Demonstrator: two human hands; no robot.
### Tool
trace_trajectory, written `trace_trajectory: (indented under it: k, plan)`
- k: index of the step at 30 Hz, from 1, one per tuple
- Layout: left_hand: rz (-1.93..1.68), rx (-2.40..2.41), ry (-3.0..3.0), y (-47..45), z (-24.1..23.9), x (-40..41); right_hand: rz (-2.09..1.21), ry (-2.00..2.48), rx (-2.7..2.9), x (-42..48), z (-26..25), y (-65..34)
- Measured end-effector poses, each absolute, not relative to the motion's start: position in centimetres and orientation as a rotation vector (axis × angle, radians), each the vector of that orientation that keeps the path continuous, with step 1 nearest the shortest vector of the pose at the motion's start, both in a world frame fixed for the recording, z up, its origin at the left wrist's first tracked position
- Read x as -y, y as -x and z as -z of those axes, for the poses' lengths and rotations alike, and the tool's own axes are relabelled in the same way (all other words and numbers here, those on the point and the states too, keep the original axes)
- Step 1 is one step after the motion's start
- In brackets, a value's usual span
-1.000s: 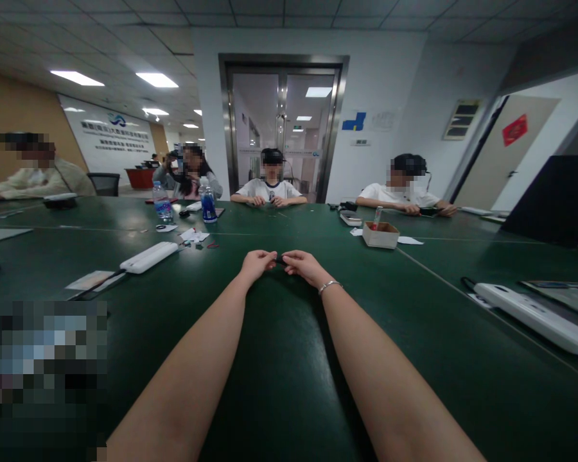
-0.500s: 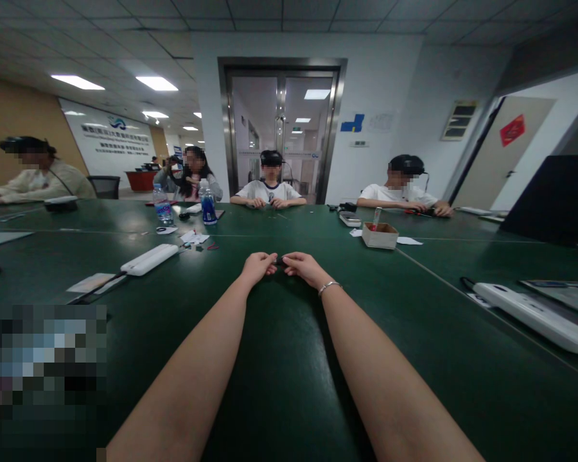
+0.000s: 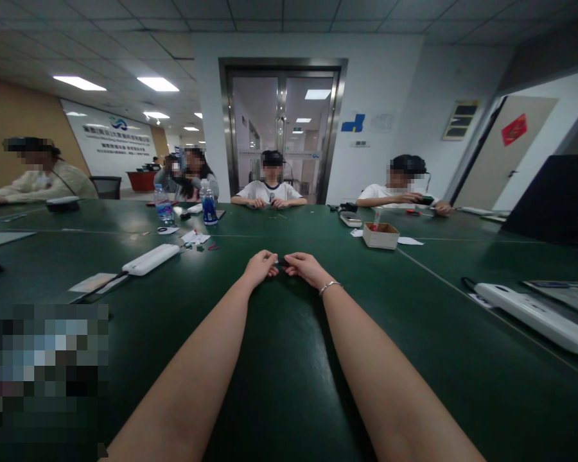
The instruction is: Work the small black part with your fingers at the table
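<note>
Over the middle of the green table (image 3: 279, 359), my two hands meet around a small black object (image 3: 282, 262). My left hand (image 3: 261, 268) pinches its left end, where a light tip shows by the fingers. From the other side my right hand (image 3: 304, 267), with a bracelet at the wrist, has thumb and fingers closed on the dark part. The object is too small and too covered by fingers to tell its kind.
White power strips lie left (image 3: 151, 259) and right (image 3: 534, 317). Ahead are a small box (image 3: 380, 237), a blue-labelled bottle (image 3: 208, 204), another bottle (image 3: 164, 206) and paper scraps (image 3: 195, 237). Several people sit across the table. A dark screen (image 3: 551, 199) stands at right.
My hands stay nearly in place; slightly more of the black object shows between them. The person at the far right has raised a dark item off the table.
</note>
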State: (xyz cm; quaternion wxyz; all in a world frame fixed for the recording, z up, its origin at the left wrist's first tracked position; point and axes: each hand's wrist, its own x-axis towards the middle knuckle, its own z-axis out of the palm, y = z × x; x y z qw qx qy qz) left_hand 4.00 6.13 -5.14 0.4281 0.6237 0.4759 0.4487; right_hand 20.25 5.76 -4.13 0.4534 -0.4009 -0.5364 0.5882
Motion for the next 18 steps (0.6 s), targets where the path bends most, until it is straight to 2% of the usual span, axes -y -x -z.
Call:
trace_trajectory:
  k: [18]
  plan:
    - [-1.13,-1.231,-1.584,-4.3,4.78,-5.81,-1.431,0.987,1.362,-6.06,4.41,-20.01]
